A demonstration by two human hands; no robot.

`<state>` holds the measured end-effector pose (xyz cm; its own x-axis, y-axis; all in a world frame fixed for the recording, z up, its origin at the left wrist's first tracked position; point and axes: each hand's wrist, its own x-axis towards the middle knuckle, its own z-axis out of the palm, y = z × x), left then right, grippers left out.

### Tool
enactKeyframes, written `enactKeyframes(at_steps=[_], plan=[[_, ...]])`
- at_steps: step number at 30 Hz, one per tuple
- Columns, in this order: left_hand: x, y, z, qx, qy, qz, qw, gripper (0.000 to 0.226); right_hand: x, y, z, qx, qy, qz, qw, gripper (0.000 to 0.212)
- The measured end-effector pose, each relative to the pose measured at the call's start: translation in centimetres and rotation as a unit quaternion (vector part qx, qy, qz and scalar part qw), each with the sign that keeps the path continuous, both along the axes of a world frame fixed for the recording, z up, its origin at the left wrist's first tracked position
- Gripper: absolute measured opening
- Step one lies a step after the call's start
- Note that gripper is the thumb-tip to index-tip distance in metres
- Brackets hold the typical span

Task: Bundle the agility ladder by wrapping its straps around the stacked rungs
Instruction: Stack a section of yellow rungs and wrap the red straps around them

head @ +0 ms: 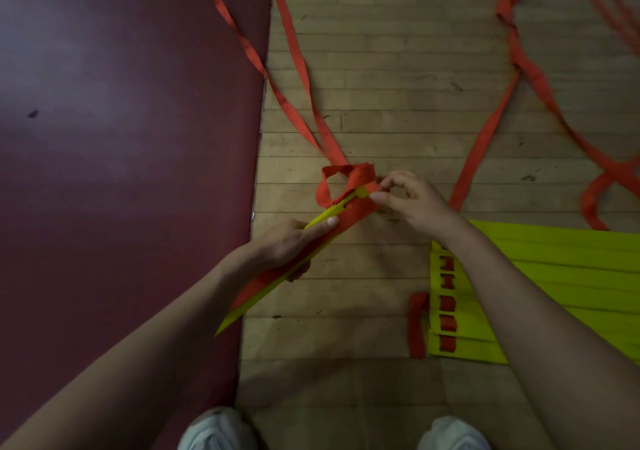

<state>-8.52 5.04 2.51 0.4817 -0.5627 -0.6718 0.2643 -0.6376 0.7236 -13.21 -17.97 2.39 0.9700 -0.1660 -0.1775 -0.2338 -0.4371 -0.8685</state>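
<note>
Rungs (249, 311) sit in your left hand (287, 245), tilted above the wooden floor (398, 85) beside the maroon mat (121, 137). Your fingers curl round them and 1 finger presses the red strap (349, 179) flat along their edge. Your right hand (412, 200) pinches that strap at the far end, beside a loose loop. This looks like an early wrap. Next, draw the loop snug and feed in the trailing slack without twisting it. A second yellow stack (554, 276) lies on the floor under your right forearm.
</note>
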Motion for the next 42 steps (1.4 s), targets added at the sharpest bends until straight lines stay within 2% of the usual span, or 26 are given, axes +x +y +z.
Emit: enactKeyframes(at_steps=[4, 9, 12, 14, 16, 19, 22, 26, 29, 32, 37, 42], plan=[[-0.3, -0.2, 0.4, -0.013, 0.021, -0.007, 1.000, 0.070, 0.2, 0.4, 0.2, 0.162, 0.026, -0.018, 0.986, 0.022], [-0.6, -0.2, 0.6, -0.034, 0.035, -0.009, 0.999, 0.062, -0.2, 0.5, -0.2, 0.284, 0.041, -0.040, 0.957, 0.005], [-0.6, -0.4, 1.1, -0.052, 0.030, -0.013, 0.998, 0.056, -0.6, 1.3, -0.8, 0.361, 0.069, -0.080, 0.926, 0.050], [-0.6, -0.7, 1.6, -0.053, 0.024, -0.022, 0.998, 0.054, -1.2, 2.1, -1.3, 0.401, 0.116, -0.102, 0.903, 0.067], [-0.7, -1.0, 1.8, -0.050, 0.013, -0.036, 0.998, 0.048, -1.7, 2.7, -1.9, 0.429, 0.149, -0.112, 0.884, 0.062], [-1.0, -1.2, 1.8, -0.066, -0.008, -0.032, 0.997, 0.027, -2.1, 3.6, -2.0, 0.459, 0.180, -0.123, 0.861, 0.055], [-1.2, -1.1, 1.9, -0.111, -0.032, -0.007, 0.993, 0.015, -2.4, 3.8, -2.4, 0.481, 0.213, -0.103, 0.844, 0.057], [-1.3, -1.0, 1.8, -0.131, -0.021, 0.010, 0.991, 0.030, -2.7, 4.2, -3.3, 0.468, 0.216, -0.092, 0.852, 0.042], [-1.2, -0.9, 1.7, -0.137, -0.031, 0.010, 0.990, 0.041, -2.4, 5.0, -4.1, 0.448, 0.206, -0.149, 0.857, 0.030], [-1.3, -0.8, 1.4, -0.154, -0.036, -0.004, 0.987, 0.040, -2.1, 5.8, -4.5, 0.419, 0.181, -0.199, 0.867, 0.024], [-1.3, -1.0, 1.5, -0.159, -0.018, -0.002, 0.987, 0.040, -1.7, 7.1, -4.6, 0.391, 0.159, -0.190, 0.886, 0.021], [-0.7, -1.0, 1.8, -0.159, 0.005, -0.008, 0.987, 0.037, -1.8, 7.9, -4.1, 0.363, 0.159, -0.122, 0.910, 0.023]])
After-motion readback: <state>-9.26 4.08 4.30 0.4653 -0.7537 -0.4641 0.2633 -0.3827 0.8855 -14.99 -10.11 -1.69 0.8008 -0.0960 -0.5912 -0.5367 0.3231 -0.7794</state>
